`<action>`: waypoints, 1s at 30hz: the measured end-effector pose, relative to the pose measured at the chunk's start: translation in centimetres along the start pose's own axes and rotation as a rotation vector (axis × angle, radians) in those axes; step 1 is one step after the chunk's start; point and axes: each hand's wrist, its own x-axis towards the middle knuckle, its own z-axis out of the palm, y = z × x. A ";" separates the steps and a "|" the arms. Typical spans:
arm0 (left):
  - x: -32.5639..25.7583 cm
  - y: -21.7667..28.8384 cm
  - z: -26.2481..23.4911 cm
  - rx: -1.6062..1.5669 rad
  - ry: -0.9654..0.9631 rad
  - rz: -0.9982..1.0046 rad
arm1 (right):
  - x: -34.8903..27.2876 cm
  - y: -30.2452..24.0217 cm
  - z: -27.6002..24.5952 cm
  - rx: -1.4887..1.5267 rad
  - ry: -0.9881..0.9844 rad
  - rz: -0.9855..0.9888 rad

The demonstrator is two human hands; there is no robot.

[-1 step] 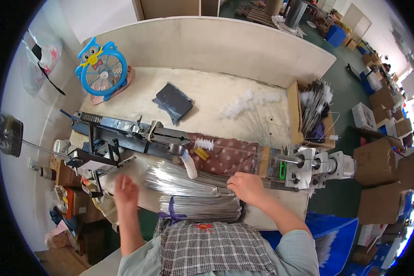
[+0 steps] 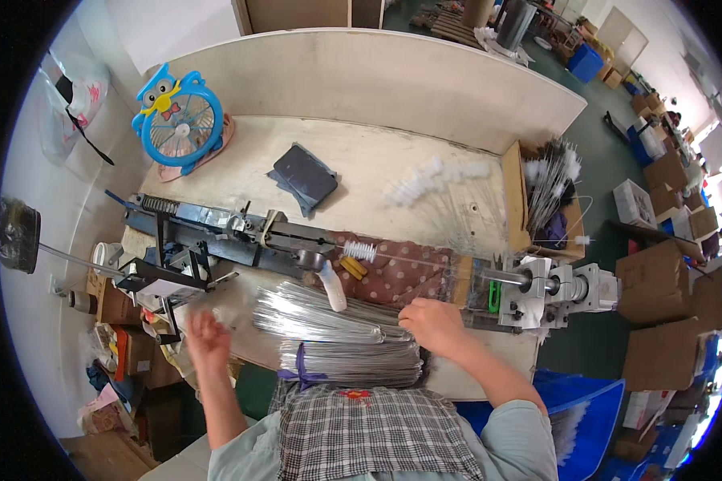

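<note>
- Now the left hand (image 2: 207,341) sits lower and further out toward the bench's near-left edge than in the earlier picture, where it lay up on the wire ends; it is blurred, fingers look spread, holding nothing as far as I can tell
- Right hand (image 2: 435,325) hardly shifts: it rests palm down on the right end of the upper fanned bundle of thin silvery wires (image 2: 321,314), fingers curled over the ends; whether it pinches a wire I can't tell
- Lower bundle of silvery wires tied with a purple strap (image 2: 349,362) lies just below, near the checked cloth (image 2: 361,433) on the lap, untouched
- Long dark metal twisting machine w/ grey motor block (image 2: 233,234) runs across the bench behind the wires; a small white bristle brush (image 2: 359,251) lies on the spotted brown cloth (image 2: 409,272) by its middle
- Judgement: w/ left hand off the stack, wires are held at one end only, so the work looks between picks
- Blue owl-shaped fan (image 2: 178,120) and a dark folded pouch (image 2: 306,176) sit further back, well apart
</note>
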 end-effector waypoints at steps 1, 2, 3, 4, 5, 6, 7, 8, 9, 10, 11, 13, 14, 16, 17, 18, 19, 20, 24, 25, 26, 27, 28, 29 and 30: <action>2.2 3.7 -3.7 -0.047 -0.310 -0.135 | 0.0 -0.2 -0.3 -0.003 -0.001 0.002; 4.5 4.9 -5.1 -0.031 0.032 0.241 | 0.2 -0.7 -0.6 -0.015 0.011 -0.011; 4.5 5.8 -4.8 0.088 0.095 0.354 | 0.4 -0.6 -0.9 -0.031 0.026 -0.003; 3.9 7.2 -4.1 0.211 0.157 0.468 | 0.5 -0.6 -1.2 -0.041 0.024 0.005; 4.4 8.8 -4.5 0.191 0.206 0.418 | 0.3 -0.7 -1.2 -0.044 0.067 0.018; 5.2 10.0 -5.1 0.175 0.257 0.365 | 0.0 -0.9 -1.3 -0.046 0.107 0.033; 6.0 10.0 -5.8 0.174 0.263 0.356 | -0.3 -1.0 -1.4 -0.053 0.098 0.036; 6.8 9.5 -6.5 0.142 0.257 0.374 | -0.6 -1.0 -1.5 -0.045 0.141 0.064; 7.6 9.0 -6.8 0.111 0.248 0.392 | -0.8 -0.9 -1.7 -0.037 0.187 0.095; 7.1 7.6 -6.2 0.115 0.249 0.385 | -0.7 -0.6 -1.8 -0.039 0.183 0.102; 6.2 5.5 -5.7 0.144 0.189 0.392 | -0.6 -0.3 -1.9 -0.043 0.189 0.145; 4.2 1.7 -4.5 0.083 0.045 0.311 | -0.8 0.0 -1.8 -0.049 0.192 0.192; 3.3 0.2 -3.8 -0.005 -0.036 0.230 | -0.7 0.1 -1.2 0.009 0.222 0.151; -0.3 -3.3 0.1 -0.042 -0.049 -0.033 | -0.6 0.2 -0.3 0.065 0.256 0.113; -2.2 -4.8 1.8 0.020 -0.192 -0.108 | -0.6 0.2 0.0 0.091 0.229 0.075; -4.2 -6.2 3.5 0.083 -0.335 -0.184 | -0.7 0.3 0.3 0.117 0.202 0.035; -7.2 -7.3 6.4 0.155 -0.395 -0.197 | -0.8 0.5 0.2 0.119 0.198 0.009; -9.8 -8.5 9.2 0.225 -0.455 -0.212 | -1.0 0.8 0.0 0.122 0.200 0.001; -13.6 -15.6 13.4 0.758 -0.632 -0.036 | -1.1 1.0 -0.4 0.141 0.183 0.104; -14.5 -16.0 14.6 0.695 -0.581 -0.183 | -0.9 1.1 -0.5 0.132 0.199 0.093; -15.7 -15.7 15.6 0.627 -0.527 -0.329 | -0.7 1.2 -0.6 0.132 0.202 0.078; -17.8 -14.7 16.5 0.452 -0.749 -0.468 | -0.2 1.8 -0.8 0.133 0.274 0.045; -18.7 -12.3 17.5 0.460 -0.752 -0.483 | -0.5 1.8 -0.6 0.139 0.336 0.026; -19.1 -9.3 18.8 0.325 -0.718 -0.757 | -1.3 1.3 -1.1 0.136 0.334 0.051; -18.5 -7.4 19.7 0.180 -0.674 -1.014 | -0.8 1.2 -1.8 0.128 0.350 0.095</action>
